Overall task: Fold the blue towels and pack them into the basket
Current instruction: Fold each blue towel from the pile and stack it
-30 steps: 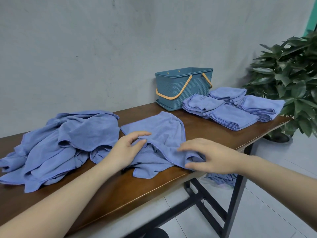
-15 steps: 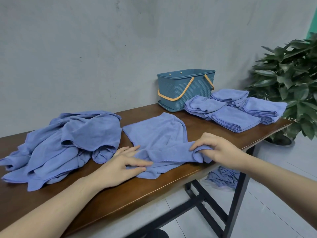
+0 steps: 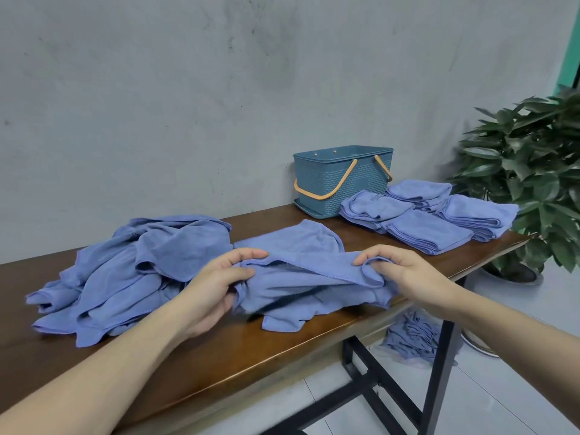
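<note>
- Left hand (image 3: 216, 279): fingers and thumb curled round the left end of a raised hem of the loose towel (image 3: 301, 271); pinching it, not pressing flat.
- Right hand (image 3: 405, 271): fingertips curled over the same hem at its right end, bunching a corner.
- Hem stretched between the two grips, lifted just off the table (image 3: 219, 362); likely held taut this way to square the edge before a fold.
- Rest of that towel rumpled on the wood, far half spread flat toward the wall, near edge reaching the table's front lip.
- Unfolded heap (image 3: 125, 271) at the left, touching the towel in hand; probably kept close for the next pick.
- Folded stacks (image 3: 430, 215) at the right end, several piles packed side by side, just beside the basket (image 3: 342, 180); seemingly staged there for loading.
- Basket against the wall, handles down; inside not visible from this angle, so contents unknown.
- More blue cloth (image 3: 414, 337) on the floor under the table's right side.
- Potted plant (image 3: 533, 177) beyond the right end.
- Judged stage: folding only partly through, packing not yet started.
</note>
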Tool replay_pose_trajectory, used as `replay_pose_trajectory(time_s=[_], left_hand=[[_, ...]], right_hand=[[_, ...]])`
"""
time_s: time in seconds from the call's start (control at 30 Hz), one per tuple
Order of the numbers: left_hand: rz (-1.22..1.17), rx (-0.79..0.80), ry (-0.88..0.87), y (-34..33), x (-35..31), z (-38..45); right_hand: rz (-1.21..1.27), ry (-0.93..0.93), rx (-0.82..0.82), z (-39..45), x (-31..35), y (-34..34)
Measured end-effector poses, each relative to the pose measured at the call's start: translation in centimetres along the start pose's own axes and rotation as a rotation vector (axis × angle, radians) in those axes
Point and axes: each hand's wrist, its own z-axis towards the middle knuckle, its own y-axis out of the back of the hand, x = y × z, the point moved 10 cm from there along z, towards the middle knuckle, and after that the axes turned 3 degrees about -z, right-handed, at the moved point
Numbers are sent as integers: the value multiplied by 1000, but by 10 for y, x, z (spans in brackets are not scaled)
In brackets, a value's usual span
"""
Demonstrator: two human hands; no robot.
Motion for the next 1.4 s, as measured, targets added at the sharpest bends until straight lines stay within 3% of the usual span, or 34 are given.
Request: replay_pose_trajectory(time_s=[0.23,0.43,0.7,1.0,1.4], left_hand=[[-27,51,92,-15,-15,-22],[98,138,179,-26,-16,-36],[215,-129,74,-2,-12,-2],[167,-254,63,28,-3,47],[119,-415,50,81,7,160]], right_hand=[[174,-161,15,-26,6,-4],[310,-304,144,-48,6,-14],[129,-310,-29,-30,-2,14],[-13,-212,-190,15,-18,26],[-74,-199,-192,171,-68,39]])
